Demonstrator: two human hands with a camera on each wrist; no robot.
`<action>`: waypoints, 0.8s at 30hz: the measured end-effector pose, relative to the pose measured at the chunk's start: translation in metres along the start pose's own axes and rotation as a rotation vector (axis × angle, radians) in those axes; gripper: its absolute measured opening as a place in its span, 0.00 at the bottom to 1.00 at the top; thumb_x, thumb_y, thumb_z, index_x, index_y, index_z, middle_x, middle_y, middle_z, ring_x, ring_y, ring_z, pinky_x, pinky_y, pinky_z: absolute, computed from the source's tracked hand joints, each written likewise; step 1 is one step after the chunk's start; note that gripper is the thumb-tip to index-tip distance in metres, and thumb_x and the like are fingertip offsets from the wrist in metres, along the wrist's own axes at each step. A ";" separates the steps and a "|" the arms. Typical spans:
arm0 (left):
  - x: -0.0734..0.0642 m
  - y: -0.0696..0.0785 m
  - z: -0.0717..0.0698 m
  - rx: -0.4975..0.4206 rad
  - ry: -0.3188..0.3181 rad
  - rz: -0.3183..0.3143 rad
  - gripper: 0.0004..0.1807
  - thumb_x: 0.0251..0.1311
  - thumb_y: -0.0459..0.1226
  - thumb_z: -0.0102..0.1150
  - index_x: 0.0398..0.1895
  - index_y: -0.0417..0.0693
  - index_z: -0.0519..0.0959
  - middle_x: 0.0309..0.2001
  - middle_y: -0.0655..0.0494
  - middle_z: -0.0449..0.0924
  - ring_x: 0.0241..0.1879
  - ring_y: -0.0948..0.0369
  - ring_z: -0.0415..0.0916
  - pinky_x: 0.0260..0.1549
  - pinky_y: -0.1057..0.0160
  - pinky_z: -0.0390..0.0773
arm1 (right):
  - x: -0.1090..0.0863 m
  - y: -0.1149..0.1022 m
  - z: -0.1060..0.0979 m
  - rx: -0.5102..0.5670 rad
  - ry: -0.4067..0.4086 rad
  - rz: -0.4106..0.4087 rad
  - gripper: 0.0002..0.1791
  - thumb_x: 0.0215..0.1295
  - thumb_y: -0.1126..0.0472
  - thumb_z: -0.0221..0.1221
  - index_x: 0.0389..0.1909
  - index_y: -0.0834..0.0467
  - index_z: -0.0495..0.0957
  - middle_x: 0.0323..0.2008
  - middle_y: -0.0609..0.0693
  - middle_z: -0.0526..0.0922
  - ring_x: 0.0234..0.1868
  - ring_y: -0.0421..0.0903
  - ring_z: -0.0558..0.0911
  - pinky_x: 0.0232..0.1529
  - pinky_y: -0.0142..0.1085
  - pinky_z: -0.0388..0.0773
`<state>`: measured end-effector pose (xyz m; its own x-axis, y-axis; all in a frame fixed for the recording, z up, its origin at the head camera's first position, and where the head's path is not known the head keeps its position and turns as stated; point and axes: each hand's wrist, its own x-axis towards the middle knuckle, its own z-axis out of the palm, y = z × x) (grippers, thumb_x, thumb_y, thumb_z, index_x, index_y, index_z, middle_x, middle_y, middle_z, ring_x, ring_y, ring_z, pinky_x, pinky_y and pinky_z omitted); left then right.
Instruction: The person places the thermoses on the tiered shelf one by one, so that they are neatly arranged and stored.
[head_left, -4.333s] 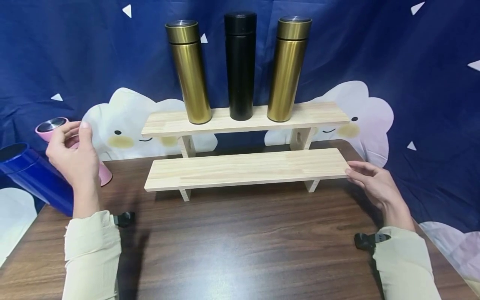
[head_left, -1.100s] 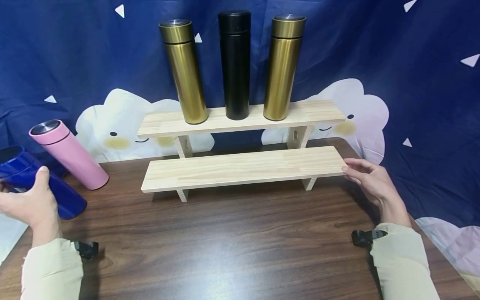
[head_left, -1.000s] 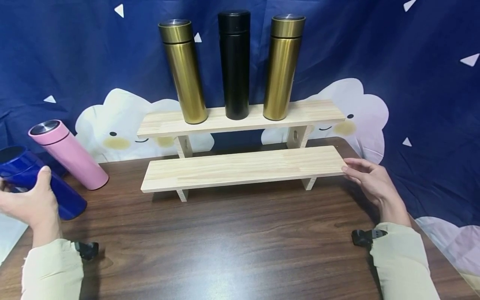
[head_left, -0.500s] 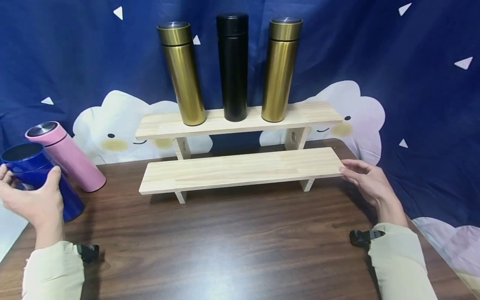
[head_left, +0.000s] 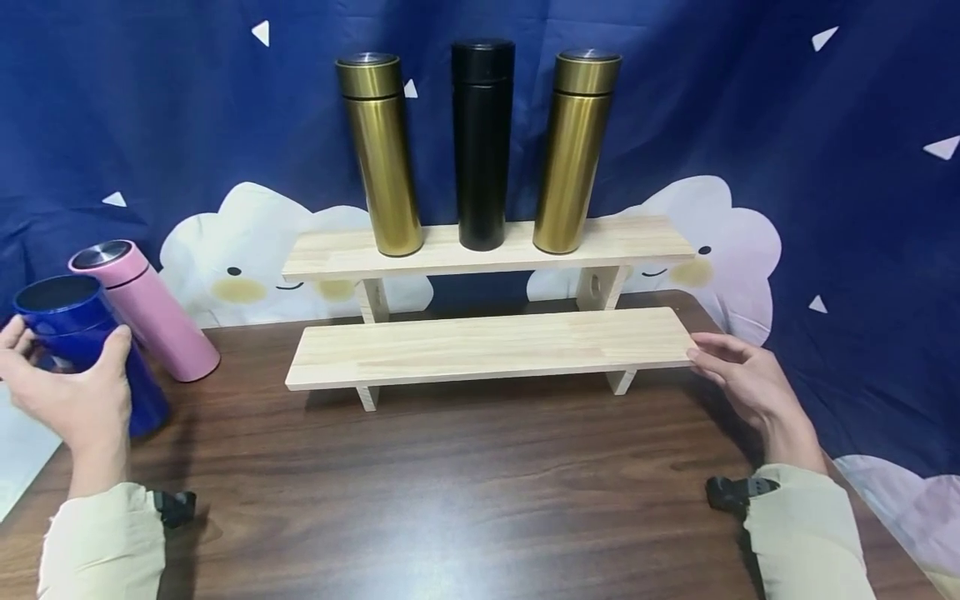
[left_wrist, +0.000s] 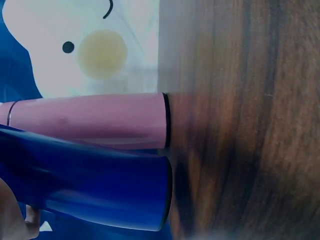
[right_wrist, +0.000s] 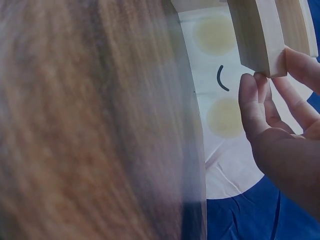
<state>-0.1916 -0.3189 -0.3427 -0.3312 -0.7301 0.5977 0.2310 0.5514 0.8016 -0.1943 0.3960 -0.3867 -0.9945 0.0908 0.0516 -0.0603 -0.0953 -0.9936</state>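
On the left, my left hand (head_left: 75,392) grips a blue thermos flask (head_left: 146,392), thumb on the near side and fingers round the far side. In the left wrist view the blue flask tilts slightly against a pink thermos flask (left_wrist: 90,120) standing close beside it. Whether its base touches the table cannot be told. My right hand (head_left: 750,383) holds the right end of the lower board of a two-tier wooden shelf (head_left: 487,346) between thumb and fingers. On the upper board (head_left: 637,237) stand a gold flask (head_left: 382,167), a black flask (head_left: 482,158) and another gold flask (head_left: 577,167).
The shelf stands at the back of a brown wooden table (head_left: 420,483). Behind it hangs a blue cloth (head_left: 697,108) printed with white clouds. A pale patch (head_left: 22,450) lies past the table's left edge.
Earlier the left hand was raised, holding nothing, before the pink flask. It then moved left to the blue flask, whose top has since shifted right. The right hand stays on the shelf end.
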 end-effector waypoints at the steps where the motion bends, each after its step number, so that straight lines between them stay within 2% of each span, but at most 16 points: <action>1: 0.000 0.000 0.001 0.006 -0.001 0.010 0.40 0.51 0.40 0.73 0.68 0.48 0.68 0.61 0.61 0.72 0.59 0.66 0.67 0.59 0.68 0.65 | -0.001 0.000 0.000 0.001 0.000 -0.002 0.13 0.63 0.74 0.65 0.42 0.53 0.86 0.37 0.45 0.84 0.38 0.35 0.84 0.44 0.27 0.80; 9: 0.003 0.003 0.003 0.056 -0.037 0.031 0.40 0.53 0.43 0.72 0.70 0.49 0.66 0.64 0.63 0.70 0.61 0.67 0.66 0.61 0.68 0.64 | -0.003 0.000 -0.002 -0.002 0.008 0.003 0.13 0.63 0.73 0.66 0.42 0.53 0.86 0.39 0.45 0.84 0.39 0.35 0.84 0.44 0.27 0.80; 14: 0.007 -0.001 0.006 0.050 -0.051 0.050 0.40 0.52 0.42 0.73 0.69 0.50 0.67 0.63 0.64 0.71 0.61 0.66 0.67 0.61 0.68 0.64 | -0.002 -0.001 -0.002 -0.011 0.015 0.009 0.13 0.63 0.73 0.66 0.42 0.53 0.85 0.39 0.44 0.84 0.39 0.35 0.84 0.44 0.27 0.80; 18: 0.009 -0.008 0.005 0.045 -0.065 0.092 0.40 0.50 0.42 0.74 0.68 0.53 0.68 0.61 0.68 0.71 0.61 0.67 0.68 0.62 0.69 0.65 | -0.002 -0.001 -0.001 -0.025 0.018 0.015 0.13 0.62 0.72 0.67 0.43 0.53 0.85 0.39 0.43 0.84 0.39 0.35 0.84 0.44 0.27 0.80; 21: 0.009 -0.011 0.004 0.055 -0.087 0.160 0.39 0.51 0.42 0.74 0.68 0.54 0.69 0.61 0.68 0.71 0.60 0.67 0.68 0.61 0.68 0.66 | -0.001 -0.001 0.000 -0.018 0.016 0.012 0.13 0.62 0.73 0.67 0.42 0.53 0.85 0.38 0.44 0.84 0.39 0.35 0.84 0.44 0.27 0.80; 24: 0.009 -0.012 0.005 0.056 -0.094 0.175 0.39 0.49 0.44 0.75 0.67 0.57 0.70 0.58 0.71 0.71 0.58 0.69 0.68 0.58 0.70 0.66 | -0.001 0.000 0.000 -0.009 0.010 0.009 0.13 0.63 0.73 0.66 0.42 0.53 0.86 0.38 0.44 0.85 0.39 0.35 0.84 0.44 0.27 0.80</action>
<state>-0.2015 -0.3299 -0.3473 -0.3746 -0.5818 0.7220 0.2421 0.6903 0.6818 -0.1938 0.3956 -0.3864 -0.9941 0.1001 0.0418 -0.0507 -0.0873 -0.9949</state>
